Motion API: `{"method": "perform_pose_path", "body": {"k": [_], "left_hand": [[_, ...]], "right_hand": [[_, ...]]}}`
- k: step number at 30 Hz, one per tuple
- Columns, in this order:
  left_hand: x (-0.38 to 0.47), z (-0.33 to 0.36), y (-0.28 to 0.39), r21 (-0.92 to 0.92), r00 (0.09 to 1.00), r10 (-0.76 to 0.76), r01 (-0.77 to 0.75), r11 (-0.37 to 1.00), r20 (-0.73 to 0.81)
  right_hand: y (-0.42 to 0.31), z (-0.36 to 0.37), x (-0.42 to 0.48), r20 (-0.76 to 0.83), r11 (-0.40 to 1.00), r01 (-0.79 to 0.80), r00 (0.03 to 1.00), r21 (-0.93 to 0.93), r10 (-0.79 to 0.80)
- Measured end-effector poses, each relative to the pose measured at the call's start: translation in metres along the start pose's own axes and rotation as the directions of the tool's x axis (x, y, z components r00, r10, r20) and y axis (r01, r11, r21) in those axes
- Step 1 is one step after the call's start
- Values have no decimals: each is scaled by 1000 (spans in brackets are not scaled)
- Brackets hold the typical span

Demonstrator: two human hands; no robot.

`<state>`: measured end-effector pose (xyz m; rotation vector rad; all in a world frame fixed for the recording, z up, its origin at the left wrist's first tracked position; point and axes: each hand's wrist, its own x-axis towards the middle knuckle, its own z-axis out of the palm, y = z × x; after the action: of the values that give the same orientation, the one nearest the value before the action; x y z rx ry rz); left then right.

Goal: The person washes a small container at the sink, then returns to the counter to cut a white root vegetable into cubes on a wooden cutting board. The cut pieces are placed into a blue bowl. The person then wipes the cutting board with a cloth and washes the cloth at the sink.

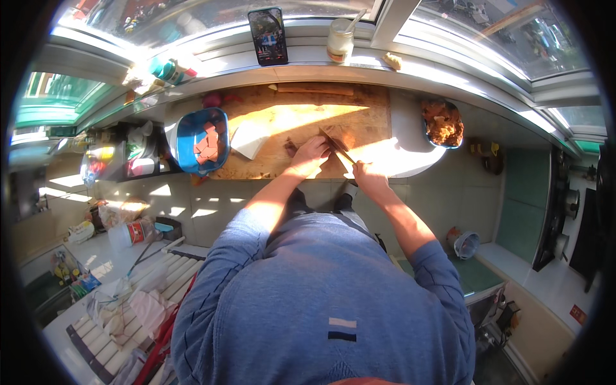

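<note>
My right hand (369, 177) grips the handle of a kitchen knife (338, 147), whose blade slants up and left over the wooden cutting board (274, 166). Just left of the blade, my left hand (310, 156) presses down with bent fingers on a dark reddish-brown food piece (290, 148). Part of that piece shows beyond the fingers; the rest is hidden under the hand. Another dark piece (342, 143) lies against the blade's right side. On the left, a blue plastic basin (182, 144) holds several reddish-brown blocks (208, 146).
A pale flat four-sided object (250, 139) lies on the board's left. A wooden rod (315, 89) lies along its back edge. At the right stands a container of brown food chunks (443, 123). The sill holds an upright phone (268, 36) and a glass jar (340, 42).
</note>
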<state>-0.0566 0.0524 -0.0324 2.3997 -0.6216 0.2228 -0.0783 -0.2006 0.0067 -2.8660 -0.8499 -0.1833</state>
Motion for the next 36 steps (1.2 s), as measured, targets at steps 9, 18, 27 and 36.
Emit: {"method": "perform_pose_path", "body": {"k": [9,18,27,36], "left_hand": [[-6,-29,18,-72,915,-207,194,978,-345],[-17,-173,34,109,925,-30,77,991,-379],[-112,-263,-55,60,875,-299,346,936,-382],[-183,-264,-138,262,852,-502,524,811,-149]], "right_hand": [[17,-30,17,-112,992,91,989,-91,-101],[-68,-106,140,158,960,279,947,34,-281],[-223,-75,279,11,752,657,752,56,-659],[-197,-69,282,-8,706,708,706,0,-708]]}}
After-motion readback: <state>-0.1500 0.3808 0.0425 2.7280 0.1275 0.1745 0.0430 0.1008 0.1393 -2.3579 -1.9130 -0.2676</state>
